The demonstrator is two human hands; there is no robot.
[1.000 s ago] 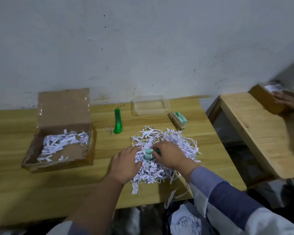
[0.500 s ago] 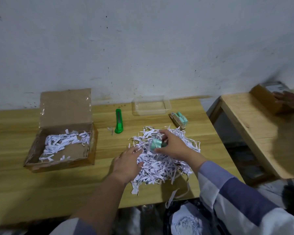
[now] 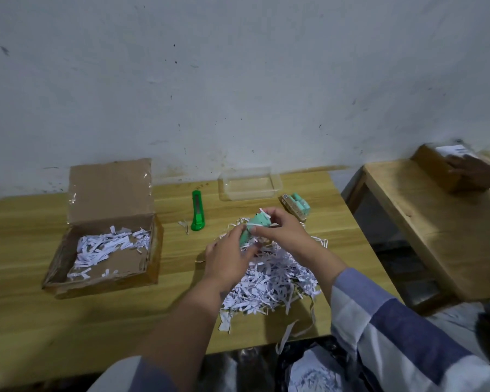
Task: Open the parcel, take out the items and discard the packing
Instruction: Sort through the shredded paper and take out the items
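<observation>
Mint-green item [image 3: 255, 225], no legible label

Dim, even light is falling from above, leaving the stained white wall [image 3: 238, 80] grey. Soft shadows are pooling beneath the open brown cardboard box [image 3: 102, 236]. Both hands are smearing with motion blur, and wide-angle distortion is bending the pale wooden table [image 3: 26, 321] at the edges.

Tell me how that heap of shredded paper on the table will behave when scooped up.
The shredded paper probably weighs little and flops: thin loose strips. It likely sheds, since strips already hang over the table edge. One handful probably won't hold the whole spread.
</observation>
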